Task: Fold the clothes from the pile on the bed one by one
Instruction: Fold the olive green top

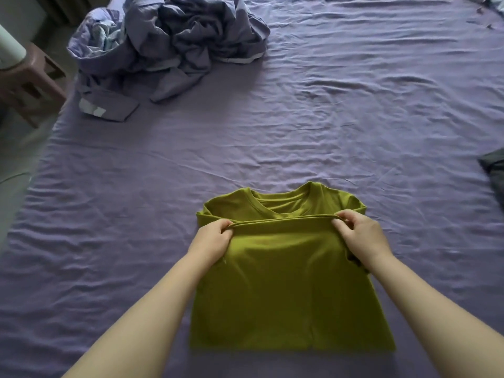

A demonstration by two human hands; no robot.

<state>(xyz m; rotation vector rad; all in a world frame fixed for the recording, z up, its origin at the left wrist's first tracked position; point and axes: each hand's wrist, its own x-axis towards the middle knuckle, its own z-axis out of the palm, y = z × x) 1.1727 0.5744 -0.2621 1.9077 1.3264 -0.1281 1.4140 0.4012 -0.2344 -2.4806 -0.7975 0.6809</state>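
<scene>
An olive-green T-shirt [286, 290] lies on the purple bed sheet [341, 118] in front of me, its sides folded in and its collar pointing away. The bottom hem is doubled up over the body and sits just below the neckline. My left hand [211, 240] pinches the left end of that hem. My right hand [360, 234] pinches the right end. Both hands hold the hem slightly above the shirt's chest.
A crumpled heap of lavender fabric [174, 42] sits at the far left of the bed, with a small folded piece [109, 105] beside it. A dark grey garment [495, 170] shows at the right edge. A pinkish stool [30, 83] stands beside the bed's left side.
</scene>
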